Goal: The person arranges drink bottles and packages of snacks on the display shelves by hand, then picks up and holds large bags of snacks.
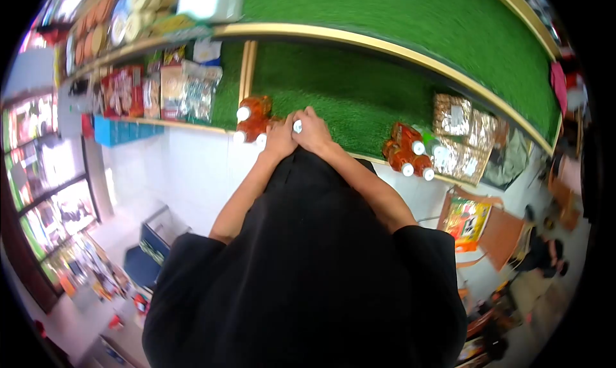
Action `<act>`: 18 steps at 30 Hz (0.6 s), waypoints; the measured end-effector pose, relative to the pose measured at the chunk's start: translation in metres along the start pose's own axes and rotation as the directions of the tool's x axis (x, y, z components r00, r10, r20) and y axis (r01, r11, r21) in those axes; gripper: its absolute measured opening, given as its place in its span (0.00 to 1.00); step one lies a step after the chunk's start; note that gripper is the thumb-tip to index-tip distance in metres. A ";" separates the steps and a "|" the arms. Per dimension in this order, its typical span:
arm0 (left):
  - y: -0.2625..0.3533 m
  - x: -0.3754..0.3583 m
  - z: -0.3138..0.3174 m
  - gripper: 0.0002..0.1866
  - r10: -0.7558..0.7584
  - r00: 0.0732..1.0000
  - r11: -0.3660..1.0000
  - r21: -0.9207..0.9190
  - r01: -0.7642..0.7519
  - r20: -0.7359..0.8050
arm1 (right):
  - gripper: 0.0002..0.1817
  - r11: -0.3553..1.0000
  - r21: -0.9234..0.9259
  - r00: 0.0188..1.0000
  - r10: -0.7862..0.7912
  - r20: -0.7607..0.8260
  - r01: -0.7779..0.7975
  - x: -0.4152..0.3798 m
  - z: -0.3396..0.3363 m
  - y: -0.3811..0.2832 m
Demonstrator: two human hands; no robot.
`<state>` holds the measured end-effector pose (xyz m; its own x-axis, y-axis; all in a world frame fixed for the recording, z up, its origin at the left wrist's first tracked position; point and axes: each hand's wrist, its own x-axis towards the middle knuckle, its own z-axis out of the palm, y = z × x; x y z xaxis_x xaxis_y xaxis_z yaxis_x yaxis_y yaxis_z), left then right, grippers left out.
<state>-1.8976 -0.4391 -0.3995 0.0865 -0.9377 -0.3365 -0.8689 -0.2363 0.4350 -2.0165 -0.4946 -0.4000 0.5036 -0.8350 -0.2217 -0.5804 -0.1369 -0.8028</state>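
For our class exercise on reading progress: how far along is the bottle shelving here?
Done: bottle clusters already lie on the green shelf. In hand: both hands, left hand and right hand, grip a white-capped bottle beside another cluster. Left: green matting between clusters is bare.

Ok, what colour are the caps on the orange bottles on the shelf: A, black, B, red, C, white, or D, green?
C: the orange bottles by the hands, and the other cluster of bottles further along the green shelf, all show white caps.
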 end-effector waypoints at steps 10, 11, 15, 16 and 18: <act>-0.082 0.013 -0.015 0.28 0.001 0.979 0.984 -0.174 -0.037 -0.204 | 0.11 0.995 -0.099 0.998 0.013 0.064 -0.006 0.059 0.065 -0.043; -0.086 0.016 -0.016 0.27 -0.025 0.973 0.954 -0.297 -0.045 -0.228 | 0.12 0.996 -0.090 0.998 0.009 0.064 -0.003 0.063 0.068 -0.045; -0.090 0.012 -0.021 0.26 -0.058 0.956 0.891 -0.446 -0.080 -0.288 | 0.12 0.999 -0.046 1.000 0.014 0.024 -0.013 0.064 0.074 -0.058; -0.091 0.010 -0.022 0.26 -0.086 0.954 0.882 -0.467 -0.061 -0.287 | 0.12 1.000 -0.011 0.999 0.029 0.019 -0.029 0.064 0.075 -0.060; -0.094 0.009 -0.023 0.24 -0.082 0.962 0.896 -0.443 -0.043 -0.260 | 0.13 0.998 -0.015 0.998 0.059 0.033 -0.059 0.067 0.076 -0.062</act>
<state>-1.8041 -0.4313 -0.4244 0.2811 -0.9490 -0.1425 -0.5660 -0.2838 0.7740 -1.8984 -0.5015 -0.4067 0.4890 -0.8237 -0.2870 -0.6183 -0.0952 -0.7802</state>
